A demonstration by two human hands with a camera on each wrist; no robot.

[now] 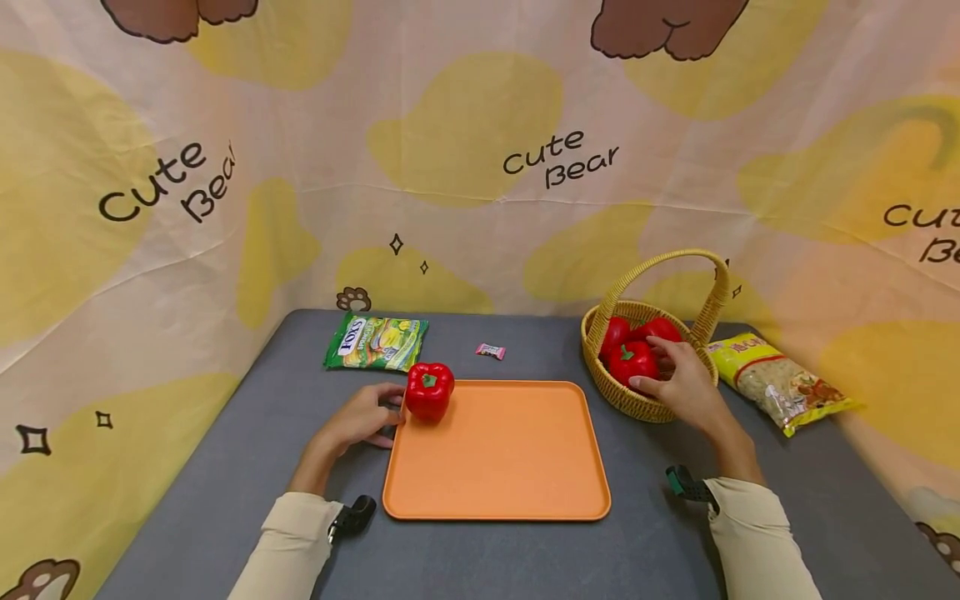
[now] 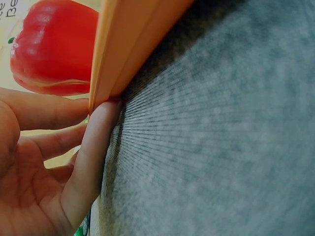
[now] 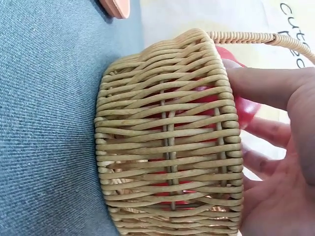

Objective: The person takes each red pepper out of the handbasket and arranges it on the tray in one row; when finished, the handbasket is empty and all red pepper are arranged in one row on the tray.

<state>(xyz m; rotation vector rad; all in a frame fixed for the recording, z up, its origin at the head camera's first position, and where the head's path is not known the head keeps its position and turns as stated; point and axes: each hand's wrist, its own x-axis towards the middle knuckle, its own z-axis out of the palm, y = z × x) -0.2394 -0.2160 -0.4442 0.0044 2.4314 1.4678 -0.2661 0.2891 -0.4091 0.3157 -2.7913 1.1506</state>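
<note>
An orange tray [image 1: 498, 458] lies on the table with one red bell pepper [image 1: 430, 393] at its far left corner. My left hand [image 1: 365, 417] is at the tray's left edge, thumb and index finger pinching the rim in the left wrist view. To the right stands a yellow wicker basket [image 1: 645, 408] with a tall handle. My right hand [image 1: 684, 385] reaches over its rim, thumb and fingers around a red bell pepper [image 1: 632, 363] inside. More red peppers [image 1: 660, 328] lie behind that one. In the right wrist view, the basket wall [image 3: 172, 137] hides most of the pepper.
A green Fox's candy bag [image 1: 377, 342] lies behind the tray on the left. One small pink wrapped candy [image 1: 491, 352] is near the table's back. Right of the basket rests a yellow and clear food packet [image 1: 780, 382]. A printed cloth hangs around the table.
</note>
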